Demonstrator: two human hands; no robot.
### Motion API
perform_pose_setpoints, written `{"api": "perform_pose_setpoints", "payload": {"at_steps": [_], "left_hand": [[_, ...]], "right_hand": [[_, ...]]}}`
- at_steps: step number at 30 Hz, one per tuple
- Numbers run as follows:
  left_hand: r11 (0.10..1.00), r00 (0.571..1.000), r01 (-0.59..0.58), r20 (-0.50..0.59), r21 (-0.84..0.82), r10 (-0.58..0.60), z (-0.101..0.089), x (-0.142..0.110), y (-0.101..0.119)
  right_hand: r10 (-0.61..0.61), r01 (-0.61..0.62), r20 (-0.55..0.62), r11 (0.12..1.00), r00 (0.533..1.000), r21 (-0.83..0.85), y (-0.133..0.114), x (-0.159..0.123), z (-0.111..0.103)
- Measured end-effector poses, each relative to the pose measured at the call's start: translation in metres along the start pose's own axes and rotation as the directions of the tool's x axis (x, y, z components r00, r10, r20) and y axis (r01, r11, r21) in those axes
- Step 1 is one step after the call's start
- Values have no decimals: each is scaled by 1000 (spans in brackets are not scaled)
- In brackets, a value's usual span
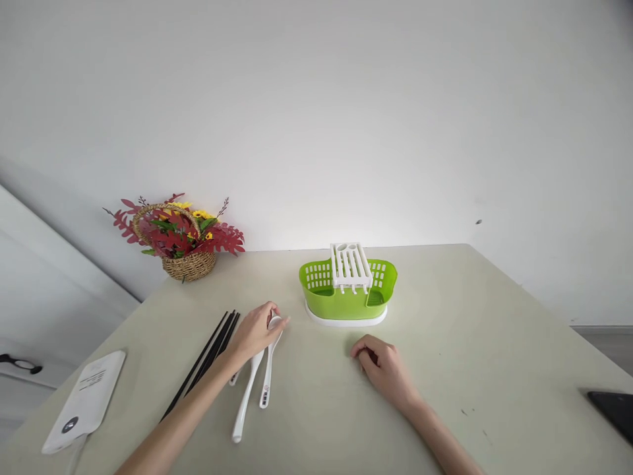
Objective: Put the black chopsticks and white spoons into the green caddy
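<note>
My left hand [257, 330] is at the heads of the white spoons, left of the middle of the table. Its thumb and fingers close around the bowl of a small white spoon [268, 379], whose handle points toward me. Beside it lies a longer white spoon [243, 415], its head hidden under the hand. Part of another white handle [234, 379] shows below my wrist. Several black chopsticks [210, 356] lie left of my left hand, partly behind the forearm. My right hand [383, 366] rests on the table, fingers loosely curled with nothing visible in them.
A green utensil basket [346, 307] with a white slotted rack [351, 265] on top stands on a white base ahead of both hands. Back left is a wicker basket [190, 267] of artificial flowers. A white device with a cable [89, 399] lies left; a black object [613, 409], right.
</note>
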State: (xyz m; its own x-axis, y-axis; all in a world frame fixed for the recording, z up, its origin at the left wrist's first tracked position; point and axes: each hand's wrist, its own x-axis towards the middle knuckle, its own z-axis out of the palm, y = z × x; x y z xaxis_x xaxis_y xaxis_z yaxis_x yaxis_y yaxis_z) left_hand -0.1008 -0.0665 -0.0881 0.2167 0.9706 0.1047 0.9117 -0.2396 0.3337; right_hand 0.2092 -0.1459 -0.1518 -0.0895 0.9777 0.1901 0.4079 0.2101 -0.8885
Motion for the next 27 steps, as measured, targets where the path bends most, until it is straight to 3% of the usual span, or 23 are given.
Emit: {"api": "perform_pose_setpoints", "payload": {"at_steps": [6,12,15,17,19,22,24,27], "left_hand": [[993,999,10,40,117,-15,-9,-2,9],[944,993,77,57,322,-101,-39,5,33],[942,998,66,-1,328,-70,-59,13,54],[968,994,13,-112,251,16,-71,19,74],[984,954,-113,-263,139,147,-79,23,98],[928,819,-370,-454,50,351,-79,25,139],[877,764,-478,-473,40,438,-70,25,164],[853,764,-516,-406,80,501,-44,24,190]], "right_hand": [[7,-7,13,1000,1000,0,2,0,0],[-9,9,2,1000,1000,-2,3,0,1],[-18,18,-3,1000,1000,3,2,0,1],[-24,24,-4,1000,1000,1,2,0,1],[-24,24,-8,1000,1000,1,1,0,0],[-17,17,-8,1000,1000,7,0,0,0],[-18,18,-5,1000,1000,17,0,0,0],[-28,28,-4,999,1000,30,0,1,0]]}}
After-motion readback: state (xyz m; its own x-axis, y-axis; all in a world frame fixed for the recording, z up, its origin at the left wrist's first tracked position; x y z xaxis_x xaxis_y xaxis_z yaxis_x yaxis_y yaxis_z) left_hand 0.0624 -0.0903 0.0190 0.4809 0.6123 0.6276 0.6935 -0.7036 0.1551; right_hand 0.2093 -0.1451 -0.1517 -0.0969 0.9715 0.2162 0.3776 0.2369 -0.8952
